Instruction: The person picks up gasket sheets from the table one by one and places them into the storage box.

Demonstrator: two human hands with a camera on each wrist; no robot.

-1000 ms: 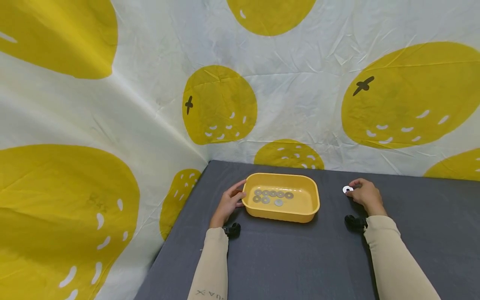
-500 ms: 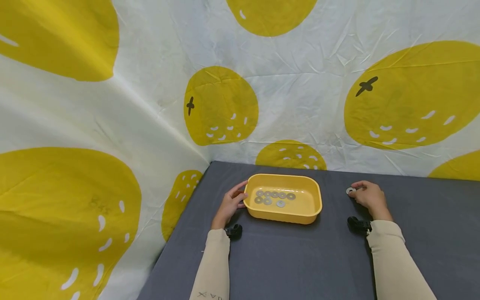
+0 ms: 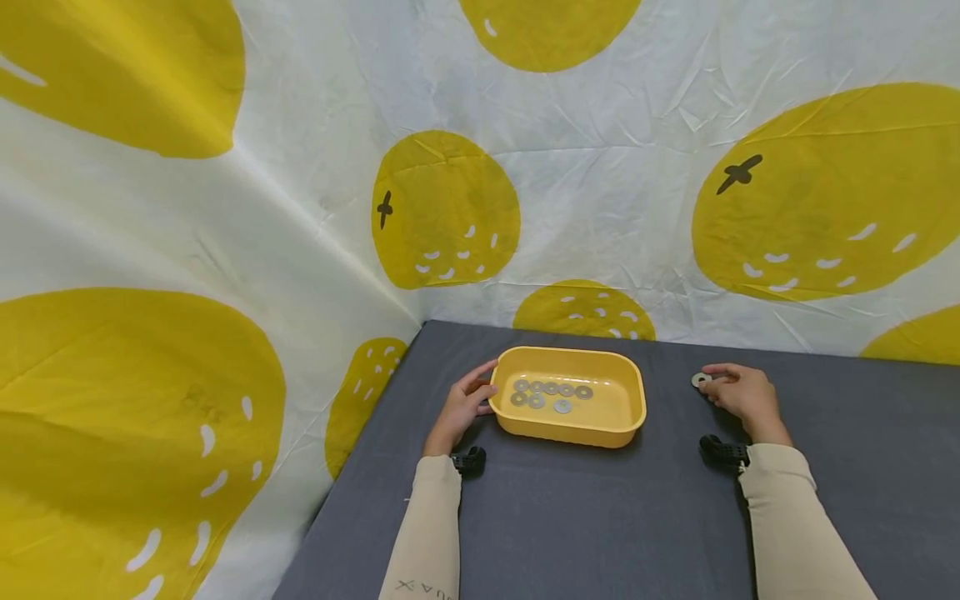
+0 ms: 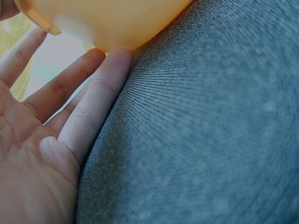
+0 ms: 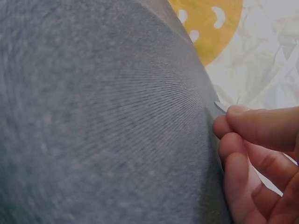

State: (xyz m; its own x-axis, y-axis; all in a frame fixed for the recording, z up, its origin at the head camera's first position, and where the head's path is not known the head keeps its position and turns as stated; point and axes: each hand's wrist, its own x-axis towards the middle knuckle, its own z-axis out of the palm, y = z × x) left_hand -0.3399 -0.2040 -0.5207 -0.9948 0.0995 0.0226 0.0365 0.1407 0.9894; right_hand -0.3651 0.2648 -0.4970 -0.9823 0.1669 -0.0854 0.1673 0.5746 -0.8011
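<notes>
A yellow plastic basin (image 3: pixel 600 434) stands on the dark cloth, with several grey metal washers (image 3: pixel 562 407) lying flat on its floor. My left hand (image 3: pixel 457 412) grips its left end, the thumb at the rim and the fingers spread against the outer wall. In the left wrist view, two fingertips (image 4: pixel 119 60) meet the basin's underside low over the cloth. Right of the basin, my right hand (image 3: pixel 748 400) pinches one washer (image 3: pixel 699 380) between thumb and forefinger. That washer (image 5: pixel 219 107) appears edge-on in the right wrist view, close over the cloth; its rest is hidden by the fingers.
Dark grey cloth (image 3: pixel 585 517) covers the table. A white hanging sheet (image 3: pixel 600 208) with yellow fruit prints rises along the table's back and left edges. A black wrist device (image 3: pixel 468 461) sits on the left wrist and another black device (image 3: pixel 722 451) on the right.
The pinched washer has changed its tilt, from bright white to duller grey, and the right hand has turned slightly. The left hand stays at the basin; the whole view has shifted a little.
</notes>
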